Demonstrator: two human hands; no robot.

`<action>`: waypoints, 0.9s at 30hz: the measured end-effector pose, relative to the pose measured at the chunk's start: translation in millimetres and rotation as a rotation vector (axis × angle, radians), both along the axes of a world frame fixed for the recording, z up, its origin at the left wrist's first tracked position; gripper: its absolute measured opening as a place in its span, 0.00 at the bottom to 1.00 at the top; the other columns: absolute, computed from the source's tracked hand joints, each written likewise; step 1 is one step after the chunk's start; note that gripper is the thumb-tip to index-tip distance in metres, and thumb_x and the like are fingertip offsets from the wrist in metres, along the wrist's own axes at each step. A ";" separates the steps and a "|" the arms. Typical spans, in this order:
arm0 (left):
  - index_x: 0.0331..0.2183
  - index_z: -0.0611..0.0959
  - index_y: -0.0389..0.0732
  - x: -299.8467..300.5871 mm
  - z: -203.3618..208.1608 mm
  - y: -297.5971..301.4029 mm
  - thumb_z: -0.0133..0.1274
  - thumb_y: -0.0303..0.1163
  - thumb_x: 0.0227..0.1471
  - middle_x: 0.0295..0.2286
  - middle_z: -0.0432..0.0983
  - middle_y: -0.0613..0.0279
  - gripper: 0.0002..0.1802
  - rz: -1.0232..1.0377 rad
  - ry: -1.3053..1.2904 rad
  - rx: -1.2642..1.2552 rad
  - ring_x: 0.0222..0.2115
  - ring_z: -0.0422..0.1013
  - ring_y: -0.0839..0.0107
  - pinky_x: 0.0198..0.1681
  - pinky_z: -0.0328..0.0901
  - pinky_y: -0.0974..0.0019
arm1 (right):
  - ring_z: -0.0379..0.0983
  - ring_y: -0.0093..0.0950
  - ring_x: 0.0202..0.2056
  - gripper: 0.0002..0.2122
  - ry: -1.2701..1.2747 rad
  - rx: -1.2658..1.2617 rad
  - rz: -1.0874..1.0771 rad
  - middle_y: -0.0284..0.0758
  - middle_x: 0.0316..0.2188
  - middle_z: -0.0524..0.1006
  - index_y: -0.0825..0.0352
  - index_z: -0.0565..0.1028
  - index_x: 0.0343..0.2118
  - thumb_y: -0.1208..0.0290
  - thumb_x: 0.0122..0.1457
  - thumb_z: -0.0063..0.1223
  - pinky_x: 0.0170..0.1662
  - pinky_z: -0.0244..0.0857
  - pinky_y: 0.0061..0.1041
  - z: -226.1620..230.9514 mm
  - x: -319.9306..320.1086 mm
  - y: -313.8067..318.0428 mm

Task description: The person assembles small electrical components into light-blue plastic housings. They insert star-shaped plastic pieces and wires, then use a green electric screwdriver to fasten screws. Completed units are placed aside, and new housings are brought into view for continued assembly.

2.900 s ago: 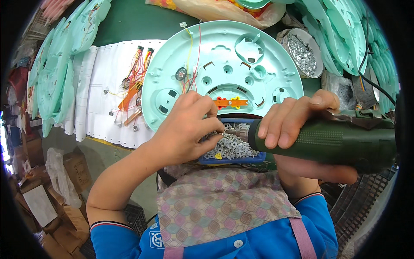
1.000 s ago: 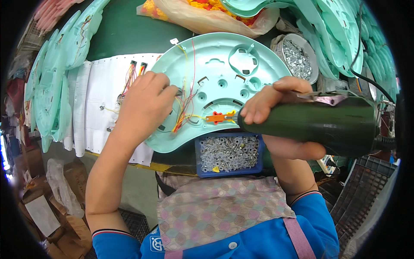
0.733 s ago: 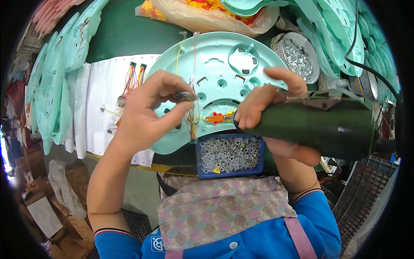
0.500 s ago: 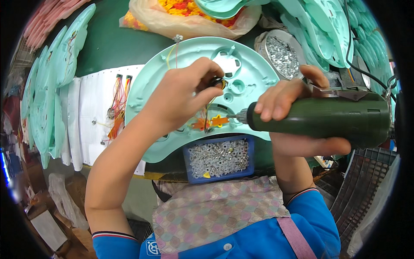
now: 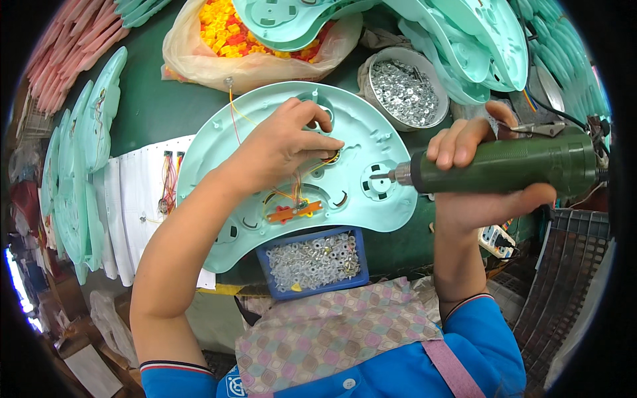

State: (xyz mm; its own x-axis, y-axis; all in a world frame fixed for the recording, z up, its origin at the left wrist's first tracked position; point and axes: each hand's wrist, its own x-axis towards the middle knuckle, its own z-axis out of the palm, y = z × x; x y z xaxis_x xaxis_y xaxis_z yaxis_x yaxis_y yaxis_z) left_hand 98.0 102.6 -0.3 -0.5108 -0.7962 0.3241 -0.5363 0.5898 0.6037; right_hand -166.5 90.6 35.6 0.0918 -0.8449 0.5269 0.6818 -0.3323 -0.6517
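Observation:
A mint-green curved plastic shell (image 5: 371, 139) lies in front of me. My left hand (image 5: 282, 139) is over its middle, fingers apart, thumb tip beside a dark round part with wires (image 5: 330, 158) sitting at the shell; the fingers partly hide it. My right hand (image 5: 464, 205) is wrapped around a dark green electric screwdriver (image 5: 517, 162). The driver's bit points left, above a round slotted opening (image 5: 378, 182) at the shell's right. Toward the shell's near edge sits an orange strip-shaped part (image 5: 295, 211) with yellow and red pieces and thin wires.
A blue tray (image 5: 271, 270) of small whitish parts stands at the near edge. Beyond the shell are a bowl (image 5: 434, 121) of metal pieces and a plastic bag (image 5: 182, 50) of yellow and red parts. More mint shells (image 5: 99, 126) stack left; wired parts (image 5: 166, 192) lie on white sheeting.
The screwdriver's bit has moved away from the orange strip toward the right. My left thumb and finger have spread from the dark round part, now lower at the shell. The whole view has shifted.

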 end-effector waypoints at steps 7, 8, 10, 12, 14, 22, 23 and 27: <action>0.35 0.83 0.39 -9.6 18.2 12.2 0.61 0.26 0.48 0.33 0.74 0.62 0.09 -0.066 -0.346 -0.201 0.39 0.72 0.60 0.39 0.70 0.59 | 0.73 0.31 0.27 0.54 -0.015 -0.051 -0.150 0.37 0.25 0.74 0.73 0.66 0.55 0.15 0.50 0.29 0.35 0.71 0.37 1.7 -23.6 -18.5; 0.35 0.83 0.39 -9.5 20.0 10.6 0.60 0.24 0.45 0.32 0.72 0.61 0.11 -0.078 -0.363 -0.209 0.37 0.71 0.61 0.38 0.70 0.60 | 0.73 0.33 0.27 0.54 -0.026 -0.059 -0.158 0.38 0.25 0.74 0.73 0.66 0.55 0.16 0.51 0.29 0.36 0.71 0.38 0.5 -25.2 -21.8; 0.37 0.83 0.39 -3.9 21.0 3.8 0.61 0.23 0.43 0.32 0.74 0.61 0.14 -0.106 -0.243 -0.111 0.36 0.72 0.61 0.38 0.70 0.60 | 0.73 0.33 0.27 0.54 -0.027 -0.084 -0.224 0.39 0.25 0.74 0.73 0.66 0.54 0.16 0.51 0.30 0.35 0.71 0.38 -1.1 -25.1 -29.9; 0.37 0.83 0.39 -0.6 24.2 -1.9 0.60 0.21 0.43 0.33 0.75 0.61 0.15 -0.157 -0.247 -0.051 0.37 0.72 0.61 0.39 0.70 0.61 | 0.74 0.33 0.27 0.54 -0.054 -0.094 -0.287 0.40 0.25 0.75 0.74 0.66 0.54 0.16 0.51 0.30 0.35 0.72 0.37 -5.5 -23.4 -38.3; 0.38 0.84 0.39 -5.3 34.9 -8.4 0.61 0.22 0.46 0.34 0.75 0.61 0.13 -0.241 -0.420 -0.108 0.38 0.72 0.61 0.40 0.70 0.61 | 0.74 0.34 0.27 0.53 0.018 -0.090 -0.387 0.41 0.25 0.75 0.75 0.66 0.54 0.17 0.52 0.31 0.36 0.72 0.37 -10.0 -24.8 -46.1; 0.38 0.84 0.40 -51.3 44.9 -68.6 0.61 0.24 0.50 0.32 0.76 0.56 0.10 -0.111 -0.120 -0.046 0.39 0.72 0.56 0.44 0.68 0.56 | 0.76 0.32 0.26 0.51 0.234 0.017 -0.414 0.41 0.25 0.75 0.75 0.62 0.54 0.20 0.54 0.36 0.36 0.73 0.31 -19.0 -12.0 -57.1; 0.38 0.85 0.39 -60.1 36.2 -75.2 0.61 0.26 0.50 0.32 0.76 0.56 0.11 -0.072 -0.103 -0.099 0.39 0.72 0.55 0.44 0.68 0.55 | 0.76 0.32 0.26 0.51 0.255 0.005 -0.402 0.41 0.25 0.75 0.76 0.62 0.54 0.20 0.54 0.37 0.36 0.73 0.30 -20.1 -9.6 -59.6; 0.39 0.86 0.39 -84.9 16.7 -91.3 0.64 0.29 0.48 0.32 0.80 0.56 0.13 -0.110 -0.168 -0.022 0.37 0.72 0.55 0.44 0.68 0.56 | 0.73 0.33 0.26 0.53 0.181 0.042 -0.446 0.38 0.25 0.74 0.73 0.65 0.54 0.16 0.51 0.33 0.36 0.71 0.37 -12.9 -10.1 -61.6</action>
